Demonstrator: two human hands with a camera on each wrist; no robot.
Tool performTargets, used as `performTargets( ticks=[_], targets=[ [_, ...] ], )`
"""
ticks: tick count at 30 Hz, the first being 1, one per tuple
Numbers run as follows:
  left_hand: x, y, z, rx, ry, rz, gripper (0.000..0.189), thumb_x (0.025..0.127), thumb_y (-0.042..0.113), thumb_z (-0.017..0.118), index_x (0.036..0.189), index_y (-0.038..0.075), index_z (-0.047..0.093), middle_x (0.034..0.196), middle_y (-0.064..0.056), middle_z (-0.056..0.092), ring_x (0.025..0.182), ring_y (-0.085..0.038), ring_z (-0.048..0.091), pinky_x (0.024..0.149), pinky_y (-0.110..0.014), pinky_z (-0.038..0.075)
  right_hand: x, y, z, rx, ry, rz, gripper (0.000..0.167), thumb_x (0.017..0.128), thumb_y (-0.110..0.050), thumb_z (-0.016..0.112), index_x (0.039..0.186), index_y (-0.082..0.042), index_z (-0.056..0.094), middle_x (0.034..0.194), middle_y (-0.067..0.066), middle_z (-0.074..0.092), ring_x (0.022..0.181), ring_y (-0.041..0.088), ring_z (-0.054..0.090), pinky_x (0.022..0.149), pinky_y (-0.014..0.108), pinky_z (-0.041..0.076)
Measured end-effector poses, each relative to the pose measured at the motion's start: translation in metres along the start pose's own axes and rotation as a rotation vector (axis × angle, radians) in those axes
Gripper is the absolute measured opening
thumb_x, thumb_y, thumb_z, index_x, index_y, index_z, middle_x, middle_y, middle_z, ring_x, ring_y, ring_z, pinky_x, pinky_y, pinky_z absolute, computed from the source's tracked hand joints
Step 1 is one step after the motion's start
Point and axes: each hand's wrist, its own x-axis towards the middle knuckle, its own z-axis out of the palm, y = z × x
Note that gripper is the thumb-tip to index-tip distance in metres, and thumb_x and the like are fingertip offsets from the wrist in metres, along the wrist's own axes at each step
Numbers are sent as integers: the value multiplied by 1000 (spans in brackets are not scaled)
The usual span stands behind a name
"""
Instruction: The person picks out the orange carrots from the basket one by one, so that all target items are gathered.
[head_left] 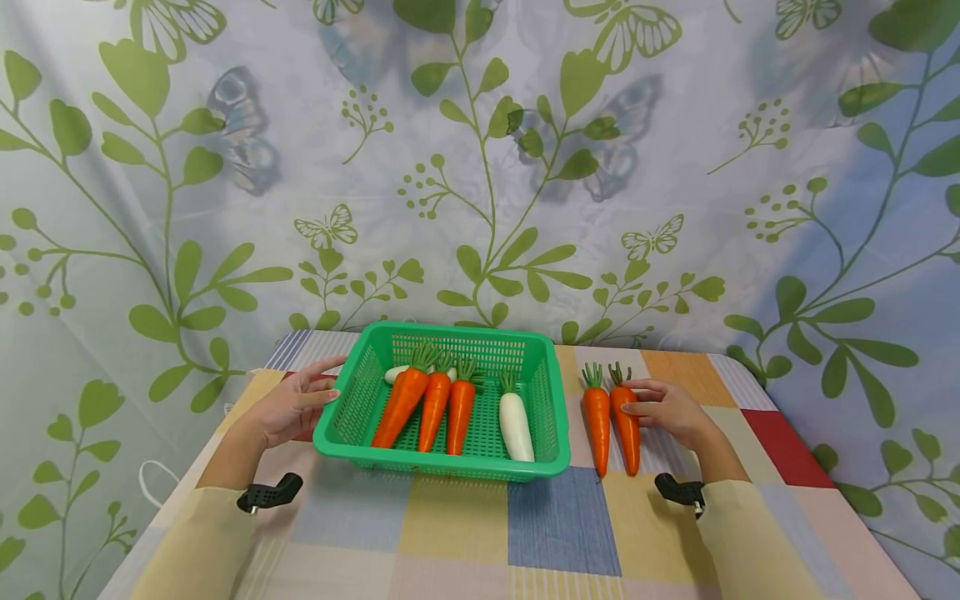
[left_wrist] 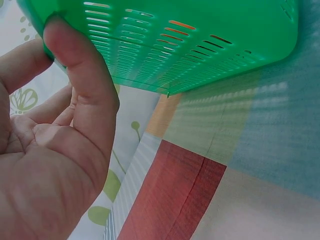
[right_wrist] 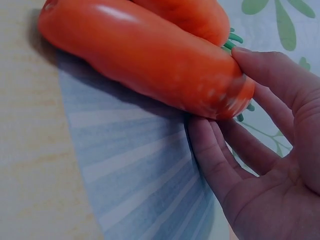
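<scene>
A green plastic basket [head_left: 448, 467] sits on the patchwork tablecloth. Inside it are three carrots [head_left: 433, 408], a white radish [head_left: 515, 427] to their right, and a white piece [head_left: 395, 374] partly hidden behind the carrots. My left hand [head_left: 300, 402] holds the basket's left rim, its thumb [left_wrist: 75, 45] against the green wall in the left wrist view. To the basket's right, two more carrots lie side by side, green stems pointing away. My right hand [head_left: 669, 410] pinches the right-hand carrot [head_left: 626, 417] near its stem end, while the other carrot [head_left: 597, 417] lies just left of it.
A curtain [head_left: 480, 167] with green leaves and butterflies hangs behind the table. The checked tablecloth [head_left: 450, 533] spreads in front of the basket. A white cord [head_left: 150, 483] hangs by the table's left edge. Each wrist wears a black camera mount [head_left: 270, 493].
</scene>
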Motion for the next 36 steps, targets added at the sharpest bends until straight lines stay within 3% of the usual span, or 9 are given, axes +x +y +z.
performTargets(
  ticks=[7,18,36],
  targets=[
    [0,0,-1,-8,-7,-2,77,104,9,58,165,13,11,130,-2,64,106,-18,73,91,-36,62,-3,-7,0,-18,0,6,65,92,-31,78,147,-6,54,144,25,58,108,21,67,90,31,61],
    [1,0,-3,-7,-7,-7,77,104,10,58,166,14,12,131,-2,63,107,-18,73,91,-36,62,-2,-3,2,-24,7,19,66,93,-34,76,149,-8,53,147,26,55,112,22,67,95,37,61],
    [1,2,-2,-6,-15,1,76,105,9,57,165,14,12,131,-2,66,109,-19,73,92,-38,62,-5,-4,4,7,39,11,67,94,-33,76,147,-2,51,146,30,51,108,22,68,89,33,63]
  ],
)
